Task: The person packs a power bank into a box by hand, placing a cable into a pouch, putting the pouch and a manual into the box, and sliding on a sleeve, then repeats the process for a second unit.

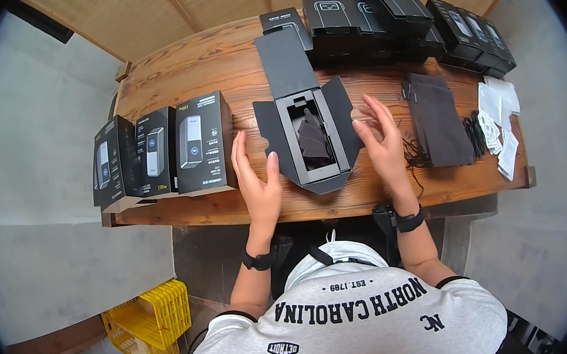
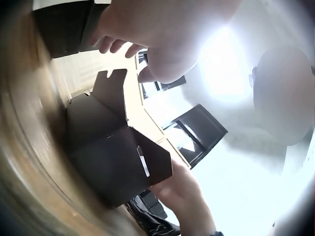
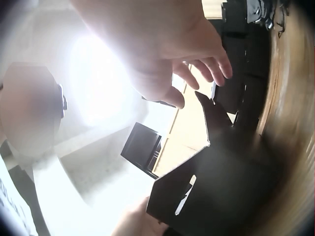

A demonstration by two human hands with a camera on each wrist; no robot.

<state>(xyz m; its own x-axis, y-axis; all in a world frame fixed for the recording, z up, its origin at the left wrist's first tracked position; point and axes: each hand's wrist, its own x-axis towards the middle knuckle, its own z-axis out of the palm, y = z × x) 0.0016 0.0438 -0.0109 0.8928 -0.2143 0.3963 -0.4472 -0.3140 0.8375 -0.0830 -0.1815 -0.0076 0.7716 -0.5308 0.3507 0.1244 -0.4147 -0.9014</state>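
Observation:
An opened black box (image 1: 345, 174) stands on the table in front of the person, its lid raised at the back and its side flaps spread. Inside its grey insert (image 1: 291, 139) lies a crumpled dark grey fabric item (image 1: 314, 140). To the left of the box is the left hand (image 1: 258, 187), fingers extended and holding nothing. On the other side, the right hand (image 1: 384, 147) has its thumb close by the right flap (image 1: 339, 107), fingers spread. In the left wrist view, the box (image 2: 108, 152) shows from the side below the left hand (image 2: 157, 34).
Several printed product boxes (image 1: 202, 144) stand at the left. More black boxes (image 1: 330, 19) line the back. At the right lie dark grey pouches (image 1: 438, 121), black cables (image 1: 475, 135), white cables (image 1: 491, 131) and white packets (image 1: 499, 96). Yellow crates (image 1: 151, 323) sit on the floor.

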